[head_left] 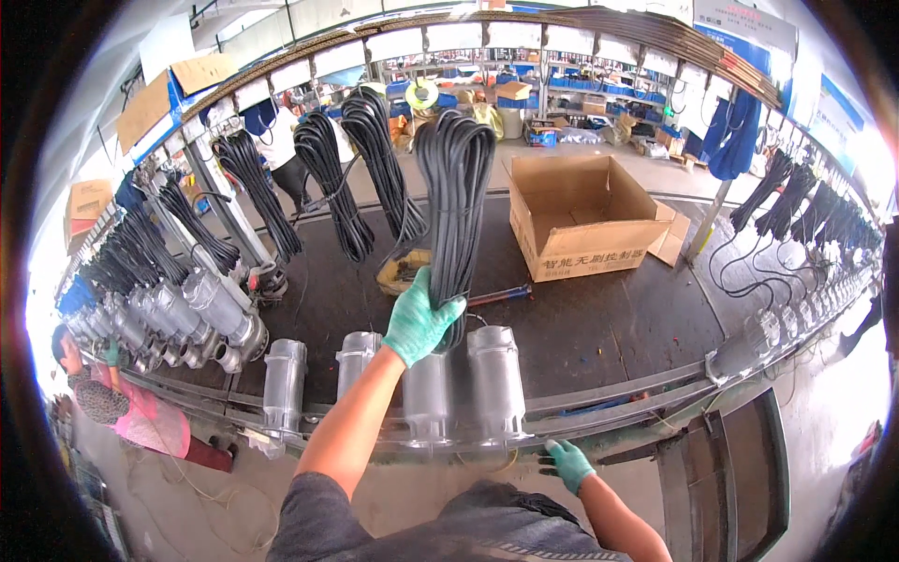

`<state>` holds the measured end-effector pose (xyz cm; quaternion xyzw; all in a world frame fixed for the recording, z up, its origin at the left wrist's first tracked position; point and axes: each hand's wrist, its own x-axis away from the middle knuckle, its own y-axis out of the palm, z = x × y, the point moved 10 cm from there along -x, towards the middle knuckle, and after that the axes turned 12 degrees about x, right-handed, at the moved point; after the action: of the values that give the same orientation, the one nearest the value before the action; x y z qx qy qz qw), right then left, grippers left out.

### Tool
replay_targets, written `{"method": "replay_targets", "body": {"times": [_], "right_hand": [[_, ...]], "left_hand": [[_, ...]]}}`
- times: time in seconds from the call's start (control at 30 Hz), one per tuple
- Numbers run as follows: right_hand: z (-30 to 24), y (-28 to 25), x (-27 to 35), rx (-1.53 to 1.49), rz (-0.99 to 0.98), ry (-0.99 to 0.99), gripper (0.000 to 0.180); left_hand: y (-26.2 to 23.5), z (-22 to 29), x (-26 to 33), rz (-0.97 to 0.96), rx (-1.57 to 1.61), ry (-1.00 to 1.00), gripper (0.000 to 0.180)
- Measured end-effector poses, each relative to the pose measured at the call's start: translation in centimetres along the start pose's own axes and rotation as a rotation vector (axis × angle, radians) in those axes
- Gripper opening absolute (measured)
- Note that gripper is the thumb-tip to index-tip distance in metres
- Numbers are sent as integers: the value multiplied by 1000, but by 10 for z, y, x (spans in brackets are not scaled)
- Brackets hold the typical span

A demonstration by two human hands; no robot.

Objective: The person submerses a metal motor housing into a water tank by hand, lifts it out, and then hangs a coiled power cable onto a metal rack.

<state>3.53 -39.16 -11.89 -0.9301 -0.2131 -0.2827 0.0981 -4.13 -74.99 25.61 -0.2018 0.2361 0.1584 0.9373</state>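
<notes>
Black coiled cable bundle [456,201] hung from the overhead rail above grey metal pump cylinders [493,379] on the dark conveyor [599,328]; green-gloved left hand [419,320] gripped its lower loops; gloved right hand [567,464], fingers spread, rested by the conveyor's edge; open cardboard box [585,214] stood nearby

1. Left hand [417,323], in green glove, closed around a hanging black cable bundle [456,187], above a silver pump body [494,379].
2. Right hand [568,464], also gloved, resting low at the conveyor edge [646,398].
3. Open cardboard box [581,217] on the dark belt, well apart from both hands.
4. More cable bundles [356,164] hanging to the left.
</notes>
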Motion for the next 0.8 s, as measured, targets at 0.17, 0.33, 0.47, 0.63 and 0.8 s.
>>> {"method": "replay_targets", "body": {"times": [0.17, 0.33, 0.47, 0.63, 0.8], "right_hand": [[31, -85, 43, -236, 242, 65, 32], [107, -161, 88, -339, 466, 115, 33], [153, -186, 132, -443, 590, 162, 32], [205, -202, 158, -483, 647, 180, 32], [243, -211, 186, -564, 758, 238, 29]], "left_hand": [[10, 14, -64, -9, -189, 83, 48], [31, 33, -124, -2, -327, -40, 51], [39, 17, -164, 5, -228, -23, 52], [52, -40, -182, -23, -233, -111, 66], [47, -30, -154, 42, -477, -244, 72]]}}
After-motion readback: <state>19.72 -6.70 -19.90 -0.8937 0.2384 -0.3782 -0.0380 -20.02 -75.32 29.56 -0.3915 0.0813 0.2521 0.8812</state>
